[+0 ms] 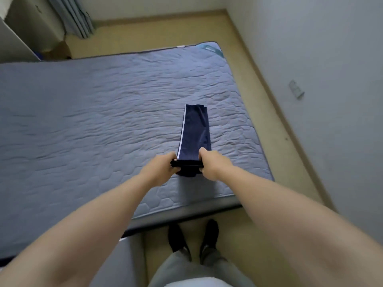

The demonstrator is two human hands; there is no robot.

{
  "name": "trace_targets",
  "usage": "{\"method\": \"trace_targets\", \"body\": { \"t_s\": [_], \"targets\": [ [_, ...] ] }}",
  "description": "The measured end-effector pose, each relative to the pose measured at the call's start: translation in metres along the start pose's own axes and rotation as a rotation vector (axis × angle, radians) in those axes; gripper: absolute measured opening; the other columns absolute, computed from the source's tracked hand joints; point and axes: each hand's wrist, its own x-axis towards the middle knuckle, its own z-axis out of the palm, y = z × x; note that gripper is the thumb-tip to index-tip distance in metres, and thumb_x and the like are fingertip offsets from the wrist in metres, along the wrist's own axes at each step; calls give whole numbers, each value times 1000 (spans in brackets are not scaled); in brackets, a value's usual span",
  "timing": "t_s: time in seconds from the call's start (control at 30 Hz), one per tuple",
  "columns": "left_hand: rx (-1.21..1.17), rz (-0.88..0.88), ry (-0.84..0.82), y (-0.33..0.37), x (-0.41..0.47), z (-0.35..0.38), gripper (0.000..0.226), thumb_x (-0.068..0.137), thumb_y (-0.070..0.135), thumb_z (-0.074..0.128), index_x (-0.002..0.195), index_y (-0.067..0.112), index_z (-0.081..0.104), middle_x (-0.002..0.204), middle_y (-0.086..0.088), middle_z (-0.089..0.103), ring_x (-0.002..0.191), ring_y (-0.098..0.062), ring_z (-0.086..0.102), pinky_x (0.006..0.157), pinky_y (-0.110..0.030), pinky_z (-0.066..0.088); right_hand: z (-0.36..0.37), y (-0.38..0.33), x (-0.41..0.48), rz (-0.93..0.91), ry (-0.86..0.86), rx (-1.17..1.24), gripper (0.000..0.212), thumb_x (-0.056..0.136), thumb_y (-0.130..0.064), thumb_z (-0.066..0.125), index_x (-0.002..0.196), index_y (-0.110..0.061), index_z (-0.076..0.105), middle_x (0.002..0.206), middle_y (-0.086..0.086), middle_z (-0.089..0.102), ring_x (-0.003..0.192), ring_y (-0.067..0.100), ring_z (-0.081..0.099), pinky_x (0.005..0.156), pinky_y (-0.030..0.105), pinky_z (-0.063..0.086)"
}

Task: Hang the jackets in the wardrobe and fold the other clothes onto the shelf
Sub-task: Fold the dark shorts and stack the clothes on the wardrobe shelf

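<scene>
Both hands [187, 165] grip navy trousers [194, 129] near end; long axis runs away.

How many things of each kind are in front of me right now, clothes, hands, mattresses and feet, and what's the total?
Clothes: 1, a navy garment folded into a long strip
Hands: 2, left hand and right hand, both gripping the garment's near end
Mattresses: 1, the grey-blue mattress
Feet: 2, left foot and right foot, both in black
Total: 6
</scene>
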Motion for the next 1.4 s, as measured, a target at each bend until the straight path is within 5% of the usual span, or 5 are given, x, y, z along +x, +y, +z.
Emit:
{"method": "trace_targets", "body": {
  "t_s": [0.3,0.53,0.77,1.1,1.4],
  "targets": [
    [41,-18,-87,-9,-95,89,25,87,30,76,111,25,71,98,-3,74,93,-24,67,73,-31,47,92,18,-86,-92,-179,-153,30,92,-33,61,107,-17,40,116,11,58,98,34,57,71,38,39],
    [80,-118,-146,12,-174,145,22,84,28,77,106,25,73,94,0,71,88,-21,63,80,-34,51,132,38,-166,-200,-268,-221,25,88,-32,64,108,-17,64,106,7,62,94,34,62,69,34,43],
    [195,-149,-292,34,-211,139,18,82,28,78,99,22,75,73,10,61,75,-13,56,55,-21,36,128,44,-206,-397,-336,-203,17,84,-37,68,84,-22,60,83,3,59,79,28,55,62,29,37],
    [134,-192,-207,34,-140,110,21,85,27,74,102,22,62,96,3,61,90,-18,56,72,-27,39,105,63,-137,-303,-311,54,35,88,-34,71,107,-21,46,99,2,53,85,24,56,64,35,43],
    [-177,-290,-186,-4,46,93,26,91,35,68,102,19,50,85,5,58,73,-8,54,57,-24,38,66,91,25,-48,-182,297,35,93,-28,65,123,-17,50,116,9,63,108,28,58,86,36,46]
  ]
}}
